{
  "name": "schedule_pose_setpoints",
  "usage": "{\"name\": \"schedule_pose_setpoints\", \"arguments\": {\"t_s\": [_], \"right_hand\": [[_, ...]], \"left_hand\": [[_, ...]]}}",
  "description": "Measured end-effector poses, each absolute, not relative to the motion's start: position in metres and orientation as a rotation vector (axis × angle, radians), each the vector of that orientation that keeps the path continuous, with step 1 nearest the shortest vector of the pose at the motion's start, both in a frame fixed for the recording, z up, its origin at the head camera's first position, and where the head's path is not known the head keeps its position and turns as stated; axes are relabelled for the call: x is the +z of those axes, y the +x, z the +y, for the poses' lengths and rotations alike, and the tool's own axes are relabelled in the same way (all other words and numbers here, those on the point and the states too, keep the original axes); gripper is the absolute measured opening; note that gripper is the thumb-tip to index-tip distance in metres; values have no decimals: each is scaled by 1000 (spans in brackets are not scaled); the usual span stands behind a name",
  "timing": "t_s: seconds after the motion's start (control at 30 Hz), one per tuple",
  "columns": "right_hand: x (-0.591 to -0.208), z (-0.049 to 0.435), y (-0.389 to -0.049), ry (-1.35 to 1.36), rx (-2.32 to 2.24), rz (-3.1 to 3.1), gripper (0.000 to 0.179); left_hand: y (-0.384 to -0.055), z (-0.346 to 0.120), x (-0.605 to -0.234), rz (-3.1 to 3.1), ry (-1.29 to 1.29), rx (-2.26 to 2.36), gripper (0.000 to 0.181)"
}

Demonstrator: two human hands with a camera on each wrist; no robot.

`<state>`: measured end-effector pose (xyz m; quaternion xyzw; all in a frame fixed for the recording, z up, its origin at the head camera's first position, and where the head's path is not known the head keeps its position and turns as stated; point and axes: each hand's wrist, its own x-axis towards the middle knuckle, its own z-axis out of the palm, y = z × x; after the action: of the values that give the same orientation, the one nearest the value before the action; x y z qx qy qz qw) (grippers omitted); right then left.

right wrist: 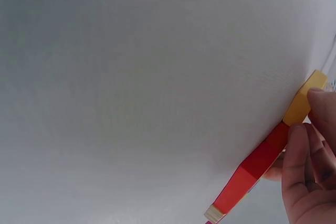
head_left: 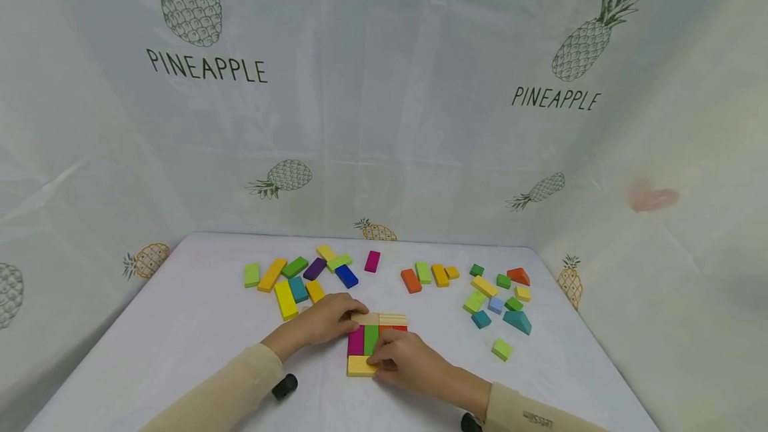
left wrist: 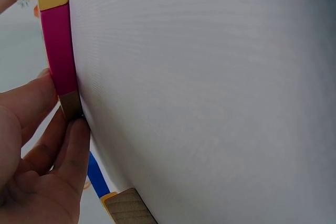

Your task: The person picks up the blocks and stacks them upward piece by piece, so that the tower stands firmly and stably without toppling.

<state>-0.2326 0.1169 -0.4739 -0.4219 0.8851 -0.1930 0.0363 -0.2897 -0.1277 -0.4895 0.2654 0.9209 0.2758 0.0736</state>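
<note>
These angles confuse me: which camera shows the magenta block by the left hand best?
The left wrist view: the magenta block appears largest there, its long side facing the camera. The head view shows its top beside a green block; the right wrist view shows only a magenta sliver, perhaps another block.

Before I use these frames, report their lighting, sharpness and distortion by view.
Head view: diffuse light, soft shadows, the lettered backdrop readable; left wrist: the white tabletop darkens at the right edge, and the line along the magenta block bows, likely lens distortion; right wrist: dim at the upper left, the red block clear in colour.
</note>
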Motion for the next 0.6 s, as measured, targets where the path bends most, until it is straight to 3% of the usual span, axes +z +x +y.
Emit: {"name": "schedule_pose_setpoints", "arguments": {"t_s": [0.6], "right_hand": [[-481,120,-237,-1298,-625,2710,24]], "left_hand": [[-292,-126,-490,2755,791,828,31]]}}
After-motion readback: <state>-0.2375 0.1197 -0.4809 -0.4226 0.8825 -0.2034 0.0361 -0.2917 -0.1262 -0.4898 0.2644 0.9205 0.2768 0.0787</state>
